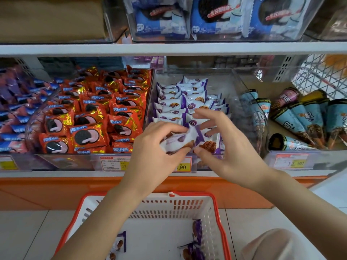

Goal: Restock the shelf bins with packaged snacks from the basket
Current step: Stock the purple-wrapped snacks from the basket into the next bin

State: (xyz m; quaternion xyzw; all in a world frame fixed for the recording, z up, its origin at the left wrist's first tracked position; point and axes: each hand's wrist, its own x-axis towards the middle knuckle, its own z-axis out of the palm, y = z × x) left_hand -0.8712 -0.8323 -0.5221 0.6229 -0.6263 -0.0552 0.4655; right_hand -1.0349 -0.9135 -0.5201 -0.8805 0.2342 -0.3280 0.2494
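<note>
My left hand (153,147) grips a white-and-purple snack packet (180,140) at the front edge of the clear middle bin (234,109). That bin holds rows of the same white-and-purple packets (180,102). My right hand (223,145) hovers just right of the held packet with fingers spread, its thumb close to the packet's right end. Below, a white basket with a red rim (216,209) stands on the floor. It holds a few purple snack packets (195,246).
Left of the middle bin is a bin of red cookie packs (97,117), and further left blue and pink packs (16,109). The right bin holds blue cone packs (300,117). Blue cookie packages (216,17) sit on the shelf above. Price tags (114,163) line the shelf edge.
</note>
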